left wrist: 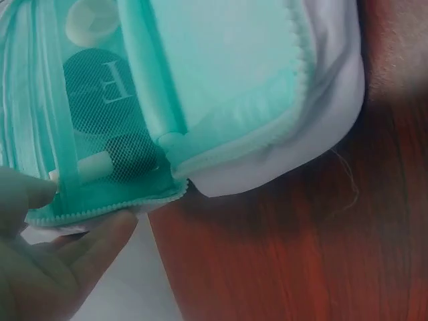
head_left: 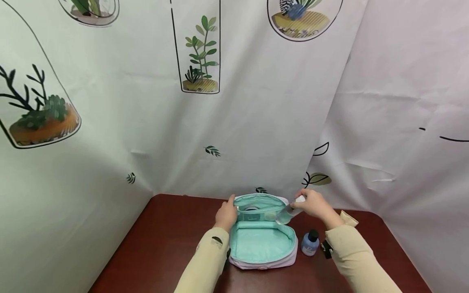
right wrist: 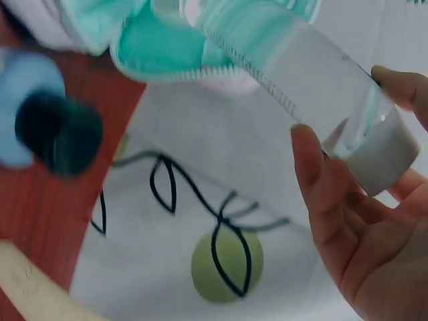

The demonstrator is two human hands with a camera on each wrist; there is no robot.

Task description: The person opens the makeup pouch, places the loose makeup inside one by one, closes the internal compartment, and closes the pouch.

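An unzipped toiletry bag (head_left: 264, 264) with a mint-green lining lies on the table, its lid raised at the back. My left hand (head_left: 226, 215) pinches the lid's left edge between thumb and fingers. Behind the lid's mesh pocket (left wrist: 100, 93) sit a dark round item, a white round one and a small white tube with a dark end. My right hand (head_left: 314, 203) grips a clear bottle (right wrist: 314, 73) near its white cap (right wrist: 381, 154). The bottle slants over the lid's right side, base toward the bag; whether it touches the mesh I cannot tell.
A blue bottle with a black cap (head_left: 310, 243) stands upright just right of the bag. The dark red table (head_left: 176, 244) ends at the back against a pale hanging cloth (head_left: 249, 122) with plant drawings.
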